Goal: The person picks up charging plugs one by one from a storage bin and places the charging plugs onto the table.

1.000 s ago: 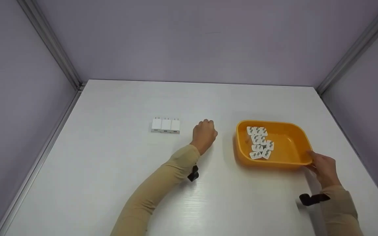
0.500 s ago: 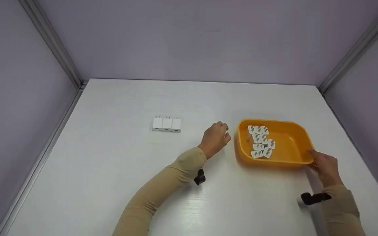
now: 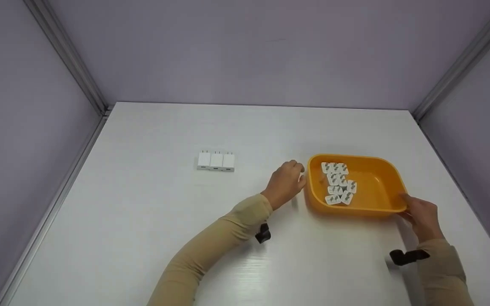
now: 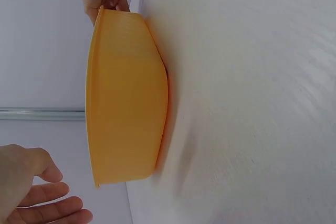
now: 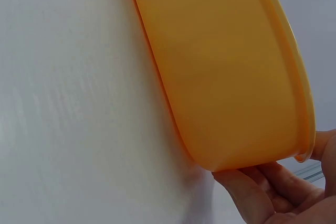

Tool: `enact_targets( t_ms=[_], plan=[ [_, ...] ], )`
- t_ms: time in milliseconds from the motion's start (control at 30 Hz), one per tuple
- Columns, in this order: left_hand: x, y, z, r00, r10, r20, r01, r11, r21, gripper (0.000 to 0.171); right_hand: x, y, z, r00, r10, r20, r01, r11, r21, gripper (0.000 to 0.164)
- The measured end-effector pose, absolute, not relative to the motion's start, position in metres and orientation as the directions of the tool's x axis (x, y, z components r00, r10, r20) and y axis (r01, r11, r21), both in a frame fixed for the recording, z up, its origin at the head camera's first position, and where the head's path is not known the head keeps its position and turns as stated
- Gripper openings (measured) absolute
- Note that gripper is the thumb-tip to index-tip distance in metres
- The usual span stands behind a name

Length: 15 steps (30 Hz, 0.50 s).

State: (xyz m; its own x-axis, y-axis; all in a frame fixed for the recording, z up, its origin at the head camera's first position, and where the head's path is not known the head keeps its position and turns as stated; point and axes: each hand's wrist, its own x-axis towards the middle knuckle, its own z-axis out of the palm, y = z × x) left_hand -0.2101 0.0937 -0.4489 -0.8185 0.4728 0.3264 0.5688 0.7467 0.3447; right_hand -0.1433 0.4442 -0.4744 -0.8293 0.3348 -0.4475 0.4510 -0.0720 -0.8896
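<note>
My right hand (image 3: 424,216) grips the near right corner of an orange plastic basin (image 3: 377,163), thumb over the rim and fingers against the outside wall, as the right wrist view shows. Inside, along the left side, several white plug chargers (image 3: 332,180) lie with their prongs up. Just left of the basin hovers my left hand (image 3: 286,182), its fingers loosely bent and nothing in them. In the left wrist view that hand's thumb and fingers (image 4: 50,203) are spread apart beside the basin wall (image 4: 126,93).
Three more white plug chargers (image 3: 216,161) stand in a tight row on the white table (image 3: 121,191), left of the left hand, prongs toward the back. Pale panels (image 3: 245,55) enclose the table at the back and both sides.
My left hand has moved right, away from the row of three chargers to the basin's left side, and its fingers have loosened. The right hand and basin have stayed put.
</note>
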Motion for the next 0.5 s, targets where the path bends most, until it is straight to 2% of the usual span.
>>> enact_targets(
  t_ms=[67, 267, 367, 500],
  plan=[
    [-0.209, 0.096, -0.448, -0.815, 0.484, 0.319, 0.575, 0.745, 0.339, 0.02, -0.143, 0.445, -0.474, -0.832, 0.332, -0.444, 0.444, -0.078, -0.892, 0.021],
    [-0.205, 0.102, -0.445, -0.782, 0.552, 0.29, 0.623, 0.708, 0.332, 0.021, -0.144, 0.445, -0.475, -0.823, 0.338, -0.456, 0.464, -0.062, -0.884, 0.031],
    [-0.202, 0.104, -0.446, -0.747, 0.599, 0.289, 0.665, 0.679, 0.311, 0.021, -0.145, 0.444, -0.476, -0.811, 0.352, -0.468, 0.481, -0.055, -0.875, 0.042],
    [-0.2, 0.107, -0.448, -0.689, 0.658, 0.305, 0.725, 0.636, 0.265, 0.022, -0.146, 0.444, -0.475, -0.796, 0.366, -0.482, 0.506, -0.035, -0.862, 0.066]
  ],
)
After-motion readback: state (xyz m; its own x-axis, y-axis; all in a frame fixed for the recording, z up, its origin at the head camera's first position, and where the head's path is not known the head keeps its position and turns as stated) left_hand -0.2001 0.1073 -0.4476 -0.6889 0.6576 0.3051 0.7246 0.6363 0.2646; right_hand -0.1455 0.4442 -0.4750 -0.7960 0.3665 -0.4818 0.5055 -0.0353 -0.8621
